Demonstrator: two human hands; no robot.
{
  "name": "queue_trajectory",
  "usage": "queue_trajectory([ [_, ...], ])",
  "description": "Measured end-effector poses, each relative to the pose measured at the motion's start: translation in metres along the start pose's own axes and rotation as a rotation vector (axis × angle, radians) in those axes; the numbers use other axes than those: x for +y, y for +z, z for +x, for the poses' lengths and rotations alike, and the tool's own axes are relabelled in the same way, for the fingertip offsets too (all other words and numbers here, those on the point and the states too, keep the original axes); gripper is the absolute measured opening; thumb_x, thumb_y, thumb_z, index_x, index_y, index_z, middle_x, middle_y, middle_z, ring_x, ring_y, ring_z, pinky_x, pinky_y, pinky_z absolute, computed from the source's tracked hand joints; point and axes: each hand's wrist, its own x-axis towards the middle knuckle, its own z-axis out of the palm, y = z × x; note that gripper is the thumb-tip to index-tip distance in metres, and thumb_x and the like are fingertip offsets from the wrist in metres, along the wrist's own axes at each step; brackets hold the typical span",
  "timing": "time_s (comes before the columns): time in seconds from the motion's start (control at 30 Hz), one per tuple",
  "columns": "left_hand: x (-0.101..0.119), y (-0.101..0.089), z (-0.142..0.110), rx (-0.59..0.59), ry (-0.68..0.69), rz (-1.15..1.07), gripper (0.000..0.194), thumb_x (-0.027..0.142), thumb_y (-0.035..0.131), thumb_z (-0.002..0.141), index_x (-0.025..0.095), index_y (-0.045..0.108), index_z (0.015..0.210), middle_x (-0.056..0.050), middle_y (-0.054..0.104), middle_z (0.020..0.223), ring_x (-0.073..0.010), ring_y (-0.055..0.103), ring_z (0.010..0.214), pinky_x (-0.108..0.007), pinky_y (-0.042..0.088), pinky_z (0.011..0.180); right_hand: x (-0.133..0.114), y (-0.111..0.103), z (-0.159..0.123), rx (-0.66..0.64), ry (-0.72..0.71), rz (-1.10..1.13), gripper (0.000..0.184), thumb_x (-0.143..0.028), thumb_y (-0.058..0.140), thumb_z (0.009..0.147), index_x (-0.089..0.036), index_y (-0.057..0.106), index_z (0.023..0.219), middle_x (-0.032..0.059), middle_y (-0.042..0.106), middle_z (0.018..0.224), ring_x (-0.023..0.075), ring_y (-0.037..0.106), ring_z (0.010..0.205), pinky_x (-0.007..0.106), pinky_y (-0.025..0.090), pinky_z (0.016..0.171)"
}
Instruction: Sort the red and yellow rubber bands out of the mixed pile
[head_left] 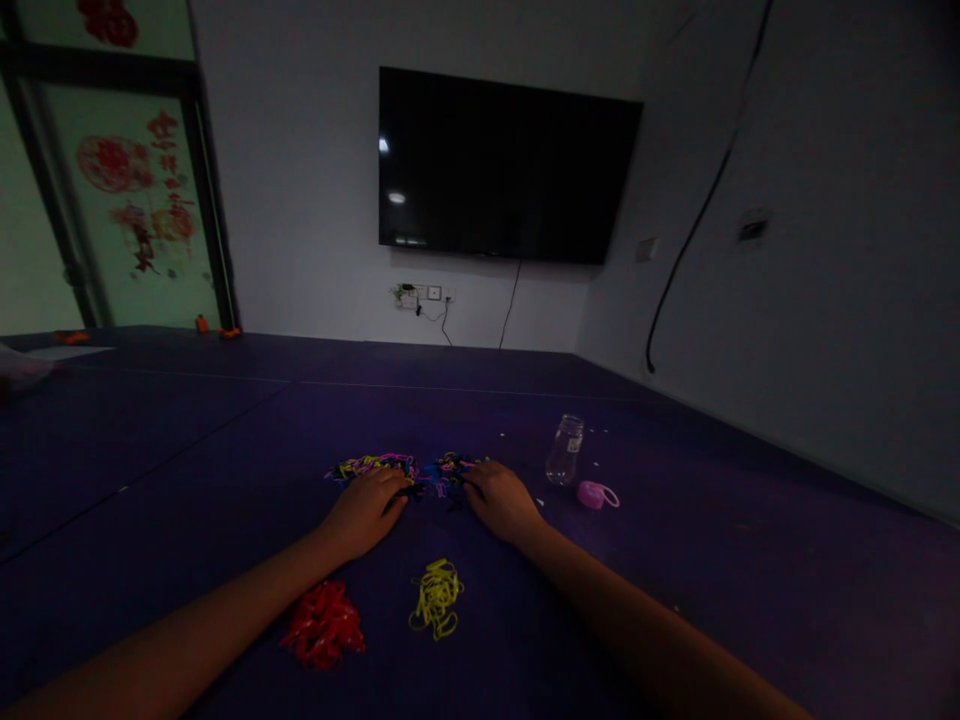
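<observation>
Small mixed-coloured rubber bands lie in two adjoining heaps: a left heap (371,464) and a right heap (448,468), with pink, yellow, blue and black ones among them. My left hand (367,510) rests on the near edge of the left heap, thumb apart from the fingers. On the right heap lie the fingertips of my right hand (501,498), slightly bent and apart; their tips are partly hidden. Neither hand visibly holds a band. Nearer to me are a pile of red rubber bands (326,625), beside my left forearm, and a smaller yellow pile (436,598) between my arms.
A clear bottle (565,452) without its lid stands right of my right hand, beside a pink cap with a loop (594,494). White specks dot the dark purple surface (225,440). Beyond are a wall-mounted television (510,165) and a glass door (124,200) with red decorations.
</observation>
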Motion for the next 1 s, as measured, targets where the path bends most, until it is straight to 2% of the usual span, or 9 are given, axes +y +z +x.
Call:
queue_trajectory([
  [0.47,0.0014,-0.0003,-0.0003,0.003,-0.012,0.0,0.022,0.015,0.046,0.085,0.019,0.06,0.101,-0.006,0.065,0.105,-0.022,0.058,0.101,-0.038,0.044,0.091,0.0027,0.0041,0.0004,0.067,-0.009,0.011,0.027,-0.019,0.043,0.09,-0.017,0.063,0.108,0.0088,0.065,0.107,0.0201,0.055,0.104,0.03,0.038,0.092],
  [0.73,0.0026,-0.0009,0.0006,0.007,-0.033,0.019,0.02,0.016,0.047,0.085,0.018,0.061,0.098,-0.009,0.064,0.106,-0.0242,0.058,0.101,-0.04,0.044,0.091,-0.0026,0.003,-0.0014,0.125,-0.205,0.06,0.027,-0.015,0.043,0.09,-0.018,0.064,0.107,0.0068,0.065,0.109,0.0187,0.055,0.106,0.031,0.038,0.092],
  [1.0,0.002,0.0005,-0.0003,0.028,-0.038,0.034,0.024,0.018,0.046,0.086,0.018,0.061,0.105,-0.008,0.065,0.108,-0.0235,0.058,0.103,-0.04,0.043,0.092,-0.006,0.0003,-0.0012,0.069,-0.242,0.01,0.023,-0.016,0.042,0.091,-0.017,0.066,0.093,0.008,0.066,0.102,0.02,0.053,0.107,0.033,0.037,0.093],
])
